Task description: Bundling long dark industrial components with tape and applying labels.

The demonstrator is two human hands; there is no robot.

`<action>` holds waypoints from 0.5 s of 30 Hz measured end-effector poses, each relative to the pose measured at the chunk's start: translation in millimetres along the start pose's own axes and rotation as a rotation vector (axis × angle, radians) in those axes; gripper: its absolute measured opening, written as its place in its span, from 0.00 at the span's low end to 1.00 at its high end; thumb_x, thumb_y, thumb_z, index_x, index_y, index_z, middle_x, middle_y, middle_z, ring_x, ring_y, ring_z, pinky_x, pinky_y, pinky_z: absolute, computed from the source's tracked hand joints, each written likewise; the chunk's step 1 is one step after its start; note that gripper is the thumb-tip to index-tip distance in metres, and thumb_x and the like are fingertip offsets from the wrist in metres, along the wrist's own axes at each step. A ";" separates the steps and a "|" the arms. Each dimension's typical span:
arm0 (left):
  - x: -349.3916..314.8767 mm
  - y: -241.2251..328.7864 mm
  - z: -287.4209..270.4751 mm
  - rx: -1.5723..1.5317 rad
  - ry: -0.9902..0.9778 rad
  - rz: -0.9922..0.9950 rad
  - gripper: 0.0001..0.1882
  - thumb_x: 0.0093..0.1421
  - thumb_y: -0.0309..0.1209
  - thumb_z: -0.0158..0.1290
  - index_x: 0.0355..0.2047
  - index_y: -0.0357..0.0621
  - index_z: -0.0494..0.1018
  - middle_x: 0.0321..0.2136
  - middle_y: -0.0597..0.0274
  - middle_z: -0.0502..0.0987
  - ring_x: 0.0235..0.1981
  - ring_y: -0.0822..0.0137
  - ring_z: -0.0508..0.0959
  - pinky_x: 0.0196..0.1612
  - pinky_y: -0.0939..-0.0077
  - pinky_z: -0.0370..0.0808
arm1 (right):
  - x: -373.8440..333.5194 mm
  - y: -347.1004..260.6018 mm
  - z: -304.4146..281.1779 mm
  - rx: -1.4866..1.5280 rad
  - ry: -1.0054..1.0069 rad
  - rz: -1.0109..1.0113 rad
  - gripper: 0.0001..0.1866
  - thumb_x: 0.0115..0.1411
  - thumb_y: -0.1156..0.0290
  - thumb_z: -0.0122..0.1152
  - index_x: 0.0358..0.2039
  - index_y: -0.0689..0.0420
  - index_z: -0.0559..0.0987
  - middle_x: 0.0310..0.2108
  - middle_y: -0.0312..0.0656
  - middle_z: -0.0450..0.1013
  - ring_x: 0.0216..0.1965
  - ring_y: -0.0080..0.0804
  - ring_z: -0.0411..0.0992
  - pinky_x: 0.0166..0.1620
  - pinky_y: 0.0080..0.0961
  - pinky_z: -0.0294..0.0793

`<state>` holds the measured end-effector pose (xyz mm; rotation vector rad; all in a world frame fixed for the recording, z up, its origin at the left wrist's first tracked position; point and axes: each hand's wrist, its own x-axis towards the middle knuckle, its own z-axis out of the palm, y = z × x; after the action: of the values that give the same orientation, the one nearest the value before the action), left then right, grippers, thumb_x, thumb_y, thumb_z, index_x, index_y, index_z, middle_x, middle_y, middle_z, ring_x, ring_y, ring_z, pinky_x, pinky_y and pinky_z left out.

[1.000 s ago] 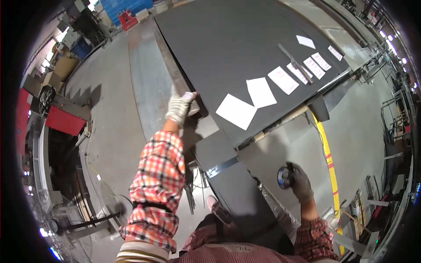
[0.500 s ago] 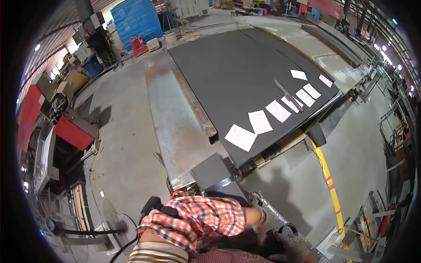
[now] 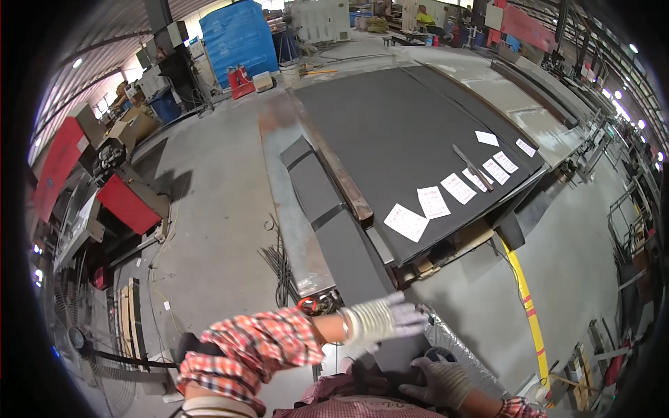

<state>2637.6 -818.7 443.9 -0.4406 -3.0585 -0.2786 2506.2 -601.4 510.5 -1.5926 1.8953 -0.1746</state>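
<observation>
A long dark grey strip bundle (image 3: 352,244), bound with black bands, lies lengthwise on the metal ledge at the left of the dark worktop. Its near end reaches back toward my body. Over that near part, my left hand (image 3: 390,320), in a pale glove, is stretched out with fingers extended and nothing in it. My right hand (image 3: 442,383), gloved too, is close to my body with fingers and thumb curved about the bundle's dark near end; the exact grip is partly hidden. Just beyond it sits a black ring-shaped thing (image 3: 440,354).
Several white paper sheets (image 3: 406,222) and a long knife-like tool (image 3: 474,168) lie along the worktop's near edge. A rusty steel bar (image 3: 341,177) borders the worktop (image 3: 376,111). Thin dark rods (image 3: 280,268) stick out left of the ledge. A fan (image 3: 80,341) stands at the lower left.
The grey bundle now extends far forward along the ledge, where only a short piece showed before. My left hand has moved left and forward, away from beside my right hand. The view has shifted slightly.
</observation>
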 end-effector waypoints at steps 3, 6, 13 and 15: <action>-7.5 12.7 13.0 -0.007 0.030 -0.043 0.44 0.40 0.40 0.60 0.59 0.49 0.59 0.52 0.58 0.67 0.54 0.57 0.66 0.60 0.57 0.58 | 9.6 26.9 16.8 0.049 -0.070 -0.081 0.30 0.49 0.50 0.67 0.45 0.58 0.72 0.28 0.45 0.74 0.30 0.38 0.75 0.34 0.33 0.73; -24.2 31.2 23.7 0.024 -0.013 -0.120 0.41 0.44 0.43 0.57 0.59 0.49 0.59 0.50 0.57 0.68 0.54 0.59 0.66 0.59 0.58 0.59 | -2.2 39.8 10.9 0.207 0.249 0.140 0.34 0.49 0.47 0.64 0.47 0.61 0.72 0.35 0.50 0.74 0.38 0.47 0.73 0.44 0.37 0.72; -26.8 23.0 12.2 -0.007 0.344 0.036 0.37 0.51 0.48 0.51 0.59 0.47 0.59 0.40 0.56 0.72 0.50 0.52 0.69 0.61 0.57 0.57 | -25.6 46.5 51.5 0.281 -0.222 -0.093 0.39 0.52 0.45 0.61 0.55 0.62 0.67 0.47 0.55 0.71 0.49 0.49 0.69 0.53 0.37 0.66; -25.5 17.3 22.9 0.030 -0.223 0.061 0.40 0.47 0.46 0.56 0.59 0.46 0.59 0.42 0.56 0.71 0.52 0.53 0.68 0.62 0.56 0.56 | -27.2 43.9 55.7 0.298 -0.144 -0.162 0.36 0.53 0.47 0.61 0.54 0.62 0.68 0.46 0.53 0.71 0.47 0.47 0.70 0.52 0.36 0.67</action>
<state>2666.6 -805.3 422.7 -0.6007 -3.2523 -0.1926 2501.6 -548.6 456.0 -1.5095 1.5506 -0.3824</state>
